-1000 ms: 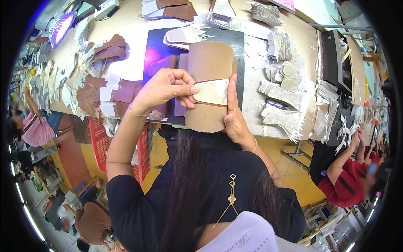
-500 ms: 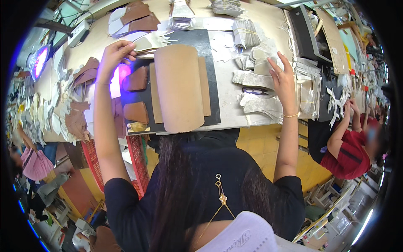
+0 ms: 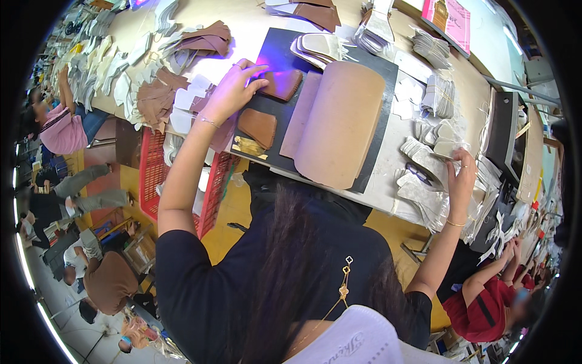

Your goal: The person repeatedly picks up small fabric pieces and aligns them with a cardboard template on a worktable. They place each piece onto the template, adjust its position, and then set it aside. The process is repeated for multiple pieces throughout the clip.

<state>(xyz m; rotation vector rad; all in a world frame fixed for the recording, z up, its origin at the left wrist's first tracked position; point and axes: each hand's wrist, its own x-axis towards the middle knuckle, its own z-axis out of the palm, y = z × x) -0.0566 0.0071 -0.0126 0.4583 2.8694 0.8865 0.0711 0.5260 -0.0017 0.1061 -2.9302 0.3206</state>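
My left hand [image 3: 233,89] is over the left edge of a black board [image 3: 285,54], thumb and fingers apart, fingertips at the corner of a stack of brown leather pieces [image 3: 284,85]. A second brown stack [image 3: 257,127] lies just nearer. A large curved tan sheet [image 3: 342,121] rests on the board beside a flat tan piece [image 3: 300,115]. Pale cut pieces [image 3: 321,47] are piled at the board's far side. On the right, my right hand [image 3: 462,179] is closed, fingertips pinching a pale cut piece [image 3: 447,147] at a small pile.
Bundled pale pieces [image 3: 439,96] and a purple-handled tool [image 3: 418,174] lie right of the board. Brown strips [image 3: 160,97] are heaped at left. A red plastic crate [image 3: 151,176] stands below the table's left edge. A black box [image 3: 505,136] is at far right. Co-workers sit on both sides.
My left hand has let go of the pale pieces and come back to the brown stack. My right hand, open before, has lowered and closed on a pale piece. The view has turned.
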